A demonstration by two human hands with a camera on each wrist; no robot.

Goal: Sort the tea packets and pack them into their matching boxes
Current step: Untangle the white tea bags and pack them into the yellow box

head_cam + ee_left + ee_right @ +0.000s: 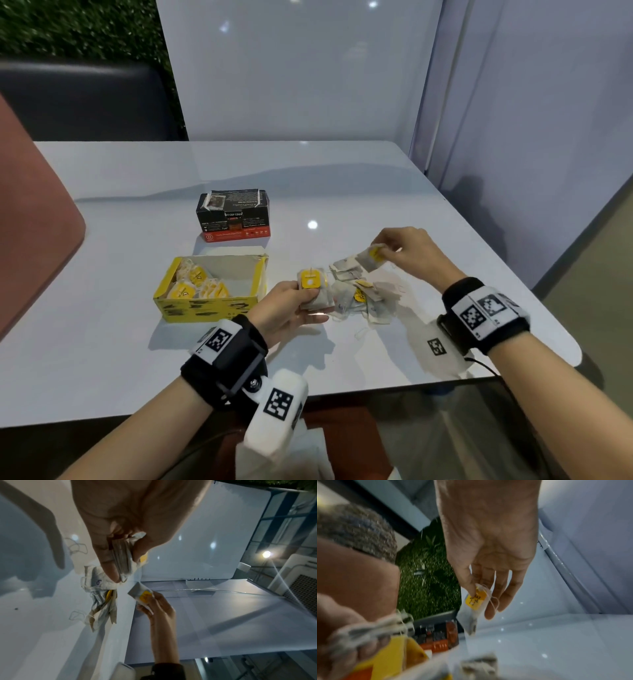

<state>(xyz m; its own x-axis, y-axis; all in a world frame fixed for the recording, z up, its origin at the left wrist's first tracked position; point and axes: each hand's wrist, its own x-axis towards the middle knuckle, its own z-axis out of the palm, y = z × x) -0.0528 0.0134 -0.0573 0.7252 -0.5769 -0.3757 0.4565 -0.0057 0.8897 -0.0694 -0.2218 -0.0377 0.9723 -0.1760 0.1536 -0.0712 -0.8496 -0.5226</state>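
At the left of the white worktop (pixel 137 212) stands the yellow box (pixel 209 291), open at the top, with several yellow-tagged tea bags (pixel 197 282) lying in its left half; its right half shows bare cardboard. Just behind it, apart from it, sits the black box (pixel 233 215) with a red band along its lower edge (the printing is too small to read).

To the right of the yellow box, the left hand (pixel 291 311) hovers above the worktop, its grip clamped on a small stack of tea bags (pixel 317 289), thumb on top against a yellow tag, fingers underneath. The left wrist view shows the stack's edges pressed between thumb and fingers.

Next comes the loose pile of tea bags (pixel 363 294) on the worktop, a tangle of white paper, strings and a few yellow tags, lying between the two hands.

Farthest right, the right hand (pixel 407 253) is raised above the pile's far edge. Its grip pinches a single tea bag (pixel 475 609) by the yellow tag, thumb against fingertips, and the bag hangs below clear of the worktop, its string looping beside the fingers.
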